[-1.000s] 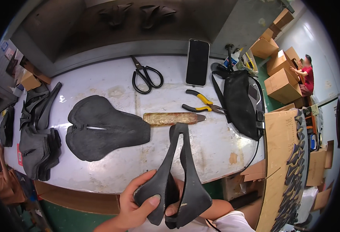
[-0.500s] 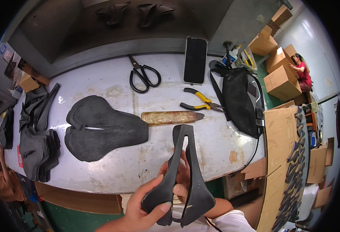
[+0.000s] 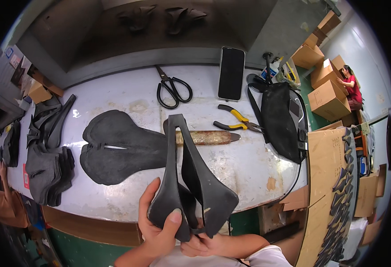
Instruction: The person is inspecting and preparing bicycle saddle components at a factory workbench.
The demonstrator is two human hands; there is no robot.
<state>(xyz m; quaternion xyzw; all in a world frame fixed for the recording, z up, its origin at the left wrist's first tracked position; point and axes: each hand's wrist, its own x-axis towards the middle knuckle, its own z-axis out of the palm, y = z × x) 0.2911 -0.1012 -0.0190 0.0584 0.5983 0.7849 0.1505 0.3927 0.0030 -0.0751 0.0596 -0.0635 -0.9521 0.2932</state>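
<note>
A black bicycle saddle shell (image 3: 213,196) with a long open slot down its middle is tilted up before me, nose pointing away. My left hand (image 3: 157,222) grips its left wing, thumb on top and fingers beneath. Below the rear edge, my right hand (image 3: 200,244) has its fingers curled against the shell; part of that grip is hidden. Beyond it, a flat dark saddle-shaped cover piece (image 3: 119,155) lies on the table. A tape-wrapped tool (image 3: 208,138) with a dark tip lies partly behind the shell's nose.
On the white table (image 3: 111,204) are black-handled scissors (image 3: 174,91), a phone (image 3: 231,73), yellow-black pliers (image 3: 237,120) and a black pouch (image 3: 277,120). Stacked dark pieces (image 3: 48,171) stand at left. A grey booth (image 3: 160,58) borders the back. Cardboard boxes (image 3: 331,100) and a person in red (image 3: 351,86) are at right.
The saddle shell has moved away from me and a little left, its nose now over the tape-wrapped tool. My right hand has shifted from the slot to the rear edge.
</note>
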